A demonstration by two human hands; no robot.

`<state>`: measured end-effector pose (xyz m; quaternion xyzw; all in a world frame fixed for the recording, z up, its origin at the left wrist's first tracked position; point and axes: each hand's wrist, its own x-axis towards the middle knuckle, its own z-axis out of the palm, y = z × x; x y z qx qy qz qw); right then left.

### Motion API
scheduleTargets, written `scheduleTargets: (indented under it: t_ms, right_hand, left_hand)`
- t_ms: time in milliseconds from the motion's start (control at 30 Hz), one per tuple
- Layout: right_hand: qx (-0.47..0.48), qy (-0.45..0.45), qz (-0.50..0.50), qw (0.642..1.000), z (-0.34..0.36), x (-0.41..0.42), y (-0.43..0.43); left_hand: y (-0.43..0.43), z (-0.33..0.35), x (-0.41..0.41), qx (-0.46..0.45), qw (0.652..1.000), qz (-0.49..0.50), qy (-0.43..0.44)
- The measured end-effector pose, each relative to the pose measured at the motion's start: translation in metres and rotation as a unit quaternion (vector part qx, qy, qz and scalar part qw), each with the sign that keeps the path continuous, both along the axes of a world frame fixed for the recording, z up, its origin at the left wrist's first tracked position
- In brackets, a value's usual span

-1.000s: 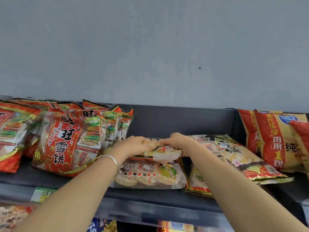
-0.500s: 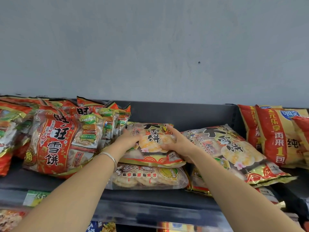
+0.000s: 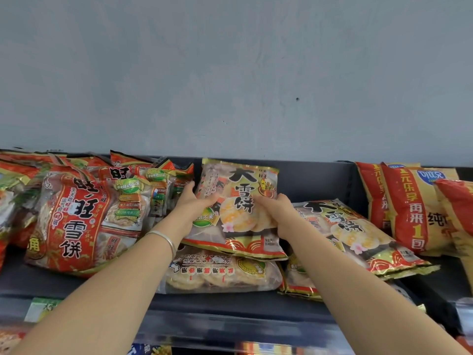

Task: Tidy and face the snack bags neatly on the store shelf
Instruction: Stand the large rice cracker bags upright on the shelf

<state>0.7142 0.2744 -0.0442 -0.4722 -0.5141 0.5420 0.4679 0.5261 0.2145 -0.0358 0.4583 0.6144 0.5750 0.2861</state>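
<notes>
A gold-trimmed rice cracker bag [image 3: 239,201] stands tilted upright at the middle of the dark shelf [image 3: 230,306], its front facing me. My left hand [image 3: 190,204] grips its left side and my right hand [image 3: 277,213] grips its right side, thumbs on the front. Its lower edge rests on a clear cracker bag [image 3: 220,272] lying flat. A matching gold-trimmed bag [image 3: 358,231] leans flat just to the right, on top of another one.
Red rice cracker bags [image 3: 74,221] lean in a row at the left. Red and yellow bags [image 3: 414,208] stand at the right behind a shelf divider [image 3: 354,185]. A grey wall [image 3: 230,73] rises behind. Price tags line the shelf's front edge.
Both hands have raised the gold-trimmed bag from lying folded on the clear bag to standing upright with its front facing out.
</notes>
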Motion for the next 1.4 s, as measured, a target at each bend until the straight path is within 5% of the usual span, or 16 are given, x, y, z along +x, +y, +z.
scheduleTargets:
  t_ms: [200, 533, 767, 1033, 1400]
  right_hand:
    - [0.071, 0.063, -0.006, 0.995, 0.023, -0.004, 0.012]
    - [0.142, 0.031, -0.014, 0.989, 0.042, -0.013, 0.047]
    - [0.098, -0.020, -0.031, 0.994, 0.027, -0.016, 0.070]
    - [0.085, -0.271, -0.140, 0.949, 0.032, 0.001, 0.084]
    - [0.094, -0.337, -0.159, 0.923, 0.032, -0.003, 0.070]
  left_hand:
    - [0.010, 0.017, 0.004, 0.103, 0.994, 0.010, 0.021]
    - [0.045, 0.024, 0.004, 0.163, 0.985, 0.045, 0.035]
    - [0.088, -0.004, -0.004, 0.063, 0.997, -0.009, 0.047]
    - [0.117, -0.010, 0.012, -0.040, 0.989, -0.046, 0.134]
    - [0.105, -0.014, 0.011, -0.068, 0.985, -0.025, 0.159]
